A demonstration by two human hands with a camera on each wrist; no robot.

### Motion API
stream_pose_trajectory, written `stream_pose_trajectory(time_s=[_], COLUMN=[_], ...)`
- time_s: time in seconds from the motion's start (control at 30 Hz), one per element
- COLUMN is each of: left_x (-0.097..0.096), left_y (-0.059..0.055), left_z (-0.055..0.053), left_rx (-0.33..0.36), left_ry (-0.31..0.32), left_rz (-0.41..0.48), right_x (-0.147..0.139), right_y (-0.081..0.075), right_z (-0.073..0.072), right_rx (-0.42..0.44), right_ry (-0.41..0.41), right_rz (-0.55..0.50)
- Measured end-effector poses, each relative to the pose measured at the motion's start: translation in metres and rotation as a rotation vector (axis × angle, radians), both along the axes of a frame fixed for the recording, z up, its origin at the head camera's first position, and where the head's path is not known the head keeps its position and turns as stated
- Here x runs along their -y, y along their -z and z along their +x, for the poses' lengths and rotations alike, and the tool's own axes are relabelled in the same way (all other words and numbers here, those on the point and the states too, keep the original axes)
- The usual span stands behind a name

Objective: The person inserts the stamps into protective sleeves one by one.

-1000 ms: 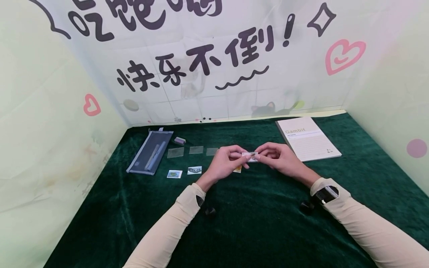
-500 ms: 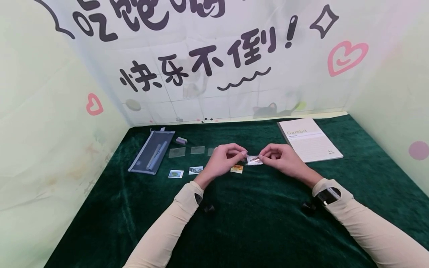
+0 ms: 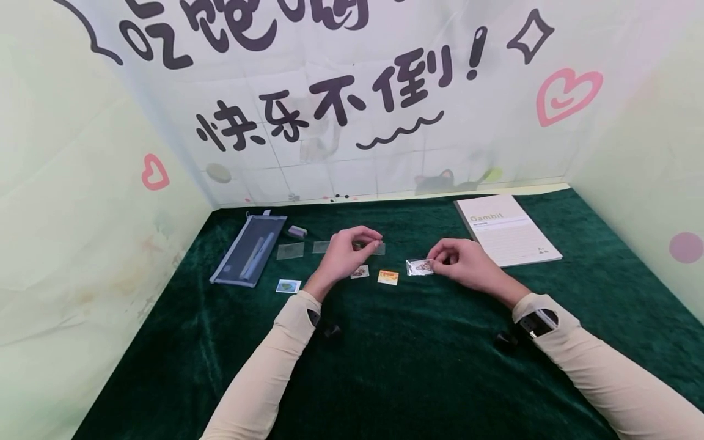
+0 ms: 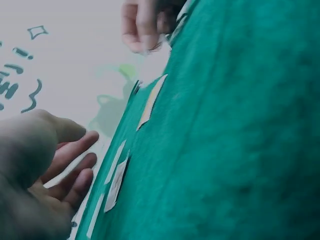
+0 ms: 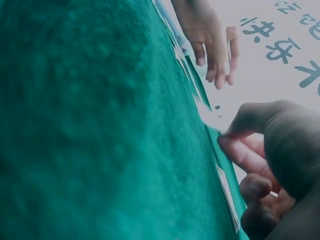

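Between thumb and forefinger, my right hand [image 3: 464, 263] pinches the right end of a small stamp-like picture card in a clear sleeve [image 3: 418, 267], low over the cloth. My left hand [image 3: 345, 253] hovers further left with relaxed fingers and nothing between them, as the left wrist view also shows. Below it lies a greyish picture card [image 3: 360, 272], and to the right of that an orange one [image 3: 388, 278]. A blue-and-green card [image 3: 288, 286] lies at the left. Clear sleeves [image 3: 290, 250] lie in a row behind the cards, partly hidden by the left hand.
Dark green cloth [image 3: 418, 366] covers the table. At the back left lie a blue zip pouch [image 3: 233, 260] with pens inside and a small purple-and-white eraser [image 3: 297, 231]. A notebook [image 3: 511, 235] lies at the back right. Printed fabric walls stand behind and at both sides.
My left hand has let go of the sleeved card and moved left, over the row of cards. The right hand still pinches the sleeved card, now slightly lower and further right.
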State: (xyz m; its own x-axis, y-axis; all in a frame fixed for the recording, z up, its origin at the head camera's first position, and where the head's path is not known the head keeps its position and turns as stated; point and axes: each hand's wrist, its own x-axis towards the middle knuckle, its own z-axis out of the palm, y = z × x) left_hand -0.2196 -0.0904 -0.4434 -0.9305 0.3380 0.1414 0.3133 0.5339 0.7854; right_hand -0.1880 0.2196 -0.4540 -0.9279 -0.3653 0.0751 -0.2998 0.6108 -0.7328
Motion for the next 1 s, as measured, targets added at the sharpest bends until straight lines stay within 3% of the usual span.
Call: stream_pose_trajectory(time_s=[0.13,0.27,0.4,0.57,0.8,1.0], left_x=[0.006,0.008,0.007,0.002,-0.001,0.002], left_y=[0.0,-0.001,-0.003,-0.005,-0.003,-0.003], left_z=[-0.005,-0.008,-0.01,-0.013,-0.015,-0.015], left_rx=[0.002,-0.027,-0.009,-0.003,-0.055,-0.076], left_ry=[0.012,0.018,0.01,0.058,0.063,0.057], left_rz=[-0.036,-0.093,-0.163,-0.216,-0.312,-0.32], right_x=[0.003,0.006,0.01,0.021,0.046,0.066], right_y=[-0.001,-0.005,-0.007,-0.008,-0.01,-0.013], right_z=[0.0,0.002,0.005,0.01,0.01,0.004], right_rx=[-0.031,-0.036,-0.077,-0.118,-0.114,-0.09], right_ry=[-0.034,-0.042,-0.035,-0.051,-0.158,-0.163], right_rz=[0.075,0.101,0.117,0.126,0.16,0.211])
